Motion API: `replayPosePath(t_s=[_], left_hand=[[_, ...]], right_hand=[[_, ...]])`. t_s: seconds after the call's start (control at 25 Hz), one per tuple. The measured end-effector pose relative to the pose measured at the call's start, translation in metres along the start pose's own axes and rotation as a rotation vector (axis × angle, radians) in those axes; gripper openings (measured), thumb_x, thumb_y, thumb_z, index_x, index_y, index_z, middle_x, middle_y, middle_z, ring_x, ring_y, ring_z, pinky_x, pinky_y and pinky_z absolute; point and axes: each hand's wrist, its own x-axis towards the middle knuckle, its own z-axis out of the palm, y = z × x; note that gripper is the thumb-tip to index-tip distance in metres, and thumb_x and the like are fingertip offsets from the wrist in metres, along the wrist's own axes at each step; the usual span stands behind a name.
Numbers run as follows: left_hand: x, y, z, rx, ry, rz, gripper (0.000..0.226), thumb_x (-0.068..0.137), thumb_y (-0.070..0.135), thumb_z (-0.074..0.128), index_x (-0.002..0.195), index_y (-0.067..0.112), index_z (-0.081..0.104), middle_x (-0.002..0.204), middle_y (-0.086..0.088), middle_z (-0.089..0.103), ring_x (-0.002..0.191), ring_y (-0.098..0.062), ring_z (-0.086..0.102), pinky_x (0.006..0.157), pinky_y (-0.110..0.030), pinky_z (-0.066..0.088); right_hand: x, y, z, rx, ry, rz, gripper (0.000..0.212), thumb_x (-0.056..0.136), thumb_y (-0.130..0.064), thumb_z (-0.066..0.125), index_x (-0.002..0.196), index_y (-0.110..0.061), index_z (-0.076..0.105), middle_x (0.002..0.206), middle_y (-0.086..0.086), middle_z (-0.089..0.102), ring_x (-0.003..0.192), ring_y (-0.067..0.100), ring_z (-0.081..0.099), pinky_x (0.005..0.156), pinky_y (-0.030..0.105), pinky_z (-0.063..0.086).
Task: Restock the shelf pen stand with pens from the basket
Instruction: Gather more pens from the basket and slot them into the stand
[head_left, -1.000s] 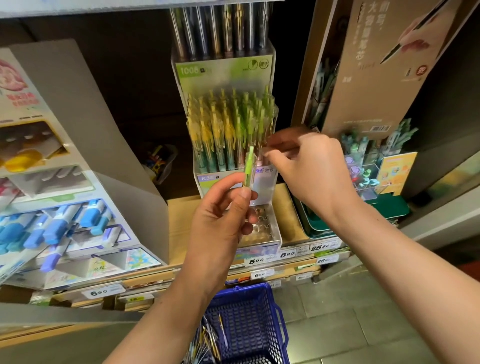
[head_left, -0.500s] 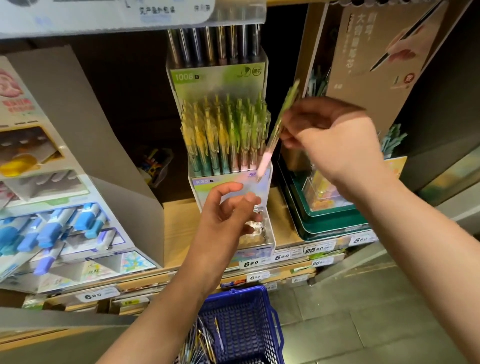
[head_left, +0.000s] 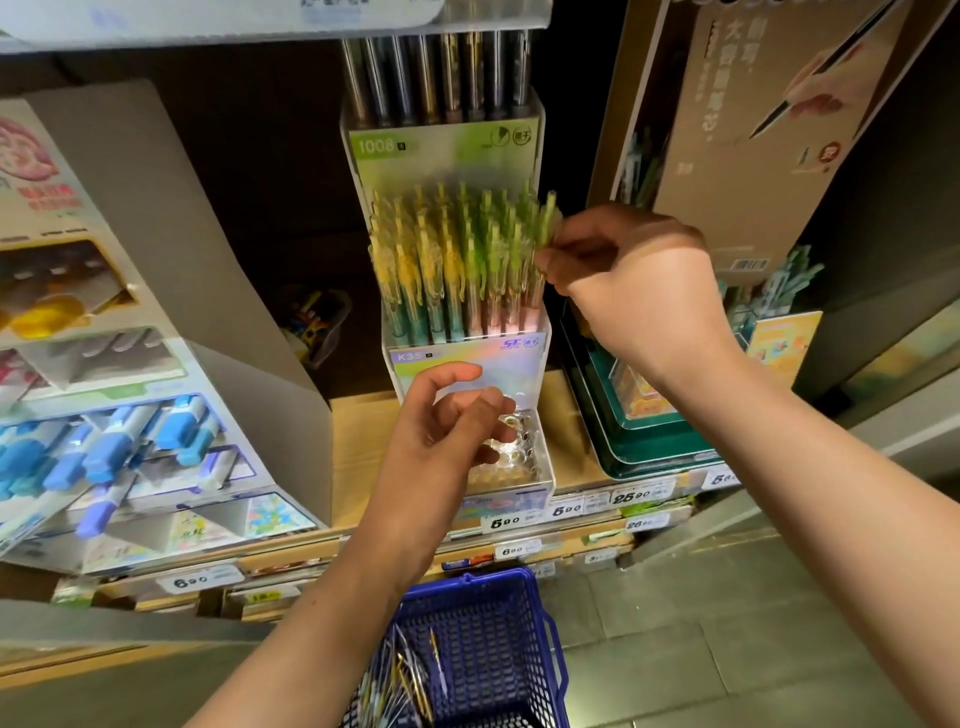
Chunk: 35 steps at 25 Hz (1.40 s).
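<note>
While the right hand (head_left: 639, 291) pinches a slim green translucent plastic pen (head_left: 546, 221) between thumb and fingertips, that pen stands almost upright at the right end of the clear acrylic tiered pen stand (head_left: 467, 358), centre of frame. Its lower end is lost among its neighbours; cannot tell if it sits in a hole. Left hand (head_left: 441, 431) hovers lower centre, in front of the stand's front tier, fingers loosely curled, holding nothing.

Middle tier is packed with matching yellow and green clip pens (head_left: 447, 270), pale barrels below, upright in rows. Top tier holds dark metallic-looking pens (head_left: 441, 78), tops cut by the frame edge. Front tier shows a grid of round holes (head_left: 514, 452). Blue plastic mesh basket (head_left: 493, 623) at bottom centre, below the shelf, with a loose bundle of thin pens (head_left: 405, 680) lying against its left side, colours blurred.

Stand sits on a light wooden shelf (head_left: 358, 441); white price tags (head_left: 501, 521) line its front edge. Left of frame: grey cardboard display box (head_left: 228, 291) with blue-capped markers (head_left: 109, 452) lying slanted. Right of the stand: dark green tray (head_left: 649, 452), touching or just beside it, cannot tell. Upper right: brown cardboard poster (head_left: 753, 130) with printed characters. Grey tiled floor (head_left: 727, 649) at lower right.
</note>
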Motion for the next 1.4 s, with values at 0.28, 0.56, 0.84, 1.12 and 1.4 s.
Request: replayPosePath(t_s=[0.28,0.56,0.84,1.12,1.4], left_hand=[[0.002,-0.012,-0.008,-0.039,0.019,-0.027,0.034,0.09,0.037,0.068,0.121,0.023,0.06,0.101,-0.006,0.076,0.088,-0.022,0.07,0.073,-0.027,0.054],[-0.001,-0.004,-0.001,-0.108,0.02,-0.044,0.03,0.104,0.04,0.046,0.119,0.019,0.061,0.1,-0.011,0.072,0.086,-0.024,0.066,0.073,-0.032,0.052],[-0.036,0.012,0.01,-0.101,0.094,-0.072,0.04,0.108,0.045,0.036,0.106,0.015,0.062,0.084,-0.006,0.071,0.075,-0.02,0.064,0.067,-0.029,0.05],[-0.117,-0.048,-0.044,-0.067,0.251,-0.175,0.029,0.109,0.026,0.036,0.105,0.019,0.064,0.079,-0.005,0.07,0.07,-0.019,0.065,0.06,-0.024,0.05],[-0.19,-0.146,-0.127,-0.122,0.322,-0.354,0.031,0.11,0.035,0.035,0.114,0.018,0.062,0.078,-0.004,0.069,0.068,-0.017,0.065,0.062,-0.024,0.049]], right_hand=[[-0.009,0.011,0.007,-0.088,-0.036,0.001,0.016,0.09,-0.029,0.073,0.104,-0.022,0.074,0.082,-0.012,0.067,0.076,0.003,0.063,0.067,-0.001,0.041],[-0.022,0.012,-0.007,0.047,-0.095,0.134,0.024,0.089,-0.042,0.066,0.109,-0.03,0.072,0.095,-0.015,0.074,0.082,0.003,0.068,0.084,0.022,0.056],[-0.093,-0.01,-0.013,0.474,-0.373,0.16,0.031,0.088,-0.055,0.059,0.112,-0.037,0.066,0.1,-0.006,0.07,0.079,0.008,0.068,0.069,0.024,0.055],[-0.204,0.016,0.037,0.576,-0.559,0.3,0.03,0.082,-0.059,0.057,0.11,-0.05,0.062,0.091,-0.018,0.069,0.071,0.003,0.065,0.07,0.023,0.05],[-0.326,0.064,0.136,0.625,-0.627,0.565,0.035,0.092,-0.042,0.063,0.123,-0.026,0.058,0.094,-0.001,0.066,0.073,0.009,0.064,0.066,0.025,0.051]])
